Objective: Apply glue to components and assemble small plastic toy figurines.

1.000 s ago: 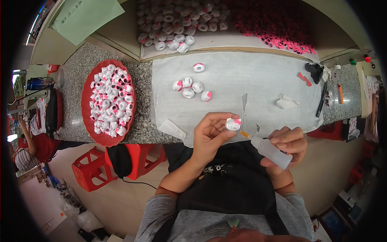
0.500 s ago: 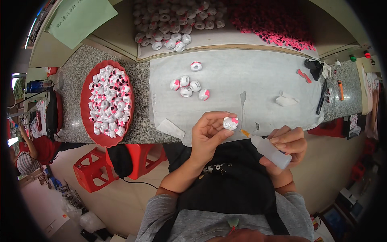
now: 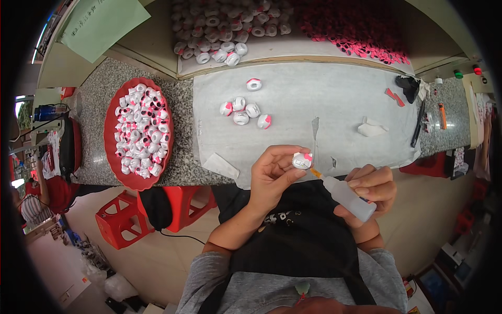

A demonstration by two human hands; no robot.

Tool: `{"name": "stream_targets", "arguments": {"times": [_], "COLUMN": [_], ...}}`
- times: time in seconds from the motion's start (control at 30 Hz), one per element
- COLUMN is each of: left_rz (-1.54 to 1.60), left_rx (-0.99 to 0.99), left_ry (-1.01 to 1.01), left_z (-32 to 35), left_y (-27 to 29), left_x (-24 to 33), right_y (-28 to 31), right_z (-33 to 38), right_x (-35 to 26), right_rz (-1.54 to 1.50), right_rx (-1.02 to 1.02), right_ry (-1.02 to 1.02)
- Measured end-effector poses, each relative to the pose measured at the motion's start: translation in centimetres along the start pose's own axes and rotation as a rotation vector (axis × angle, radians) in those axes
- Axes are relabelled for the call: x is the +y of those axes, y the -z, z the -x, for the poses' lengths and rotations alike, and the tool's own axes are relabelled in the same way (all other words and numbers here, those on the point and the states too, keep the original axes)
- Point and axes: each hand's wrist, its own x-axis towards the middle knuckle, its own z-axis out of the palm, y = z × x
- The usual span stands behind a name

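Nearest, a black apron [image 3: 303, 240] is worn over a grey shirt [image 3: 198, 272]. Above it, a translucent white bottle [image 3: 349, 200] is held by the right hand [image 3: 368, 191], whose fingers are closed around its body, and its orange nozzle [image 3: 316, 172] is pointed up and to the left. A small white-and-pink piece [image 3: 301, 160] is pinched between the thumb and fingers of the left hand [image 3: 273, 170], over the near edge of a white sheet [image 3: 308, 141]; the nozzle is brought right up to its lower right side, though whether the two are touching cannot be told. On the sheet, farther off, six similar pieces [image 3: 240, 118] are laid: four clustered together, one just to their right, one set apart beyond. To the left, a red scalloped tray [image 3: 111, 131] is filled with many more and is set on the speckled grey desk [image 3: 183, 115]. Farthest, within a shelf compartment [image 3: 303, 59], a heap of white pieces [image 3: 225, 26] is piled on the left and a heap of pink-and-black bits [image 3: 361, 36] on the right.
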Motion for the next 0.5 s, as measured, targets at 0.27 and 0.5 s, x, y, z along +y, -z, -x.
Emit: {"name": "stream_targets", "arguments": {"times": [0.27, 0.5], "left_rz": [-0.074, -0.196], "left_rx": [-0.061, -0.085], "left_ry": [-0.117, -0.185], "left_z": [-0.11, -0.17], "left_y": [0.15, 0.01], "left_x": [-0.5, -0.36], "right_y": [0.01, 0.11], "right_z": [0.01, 0.03], "right_x": [0.07, 0.16], "right_rz": [0.016, 0.011], "right_rx": [0.001, -0.036], "right_ry": [0.011, 0.008]}}
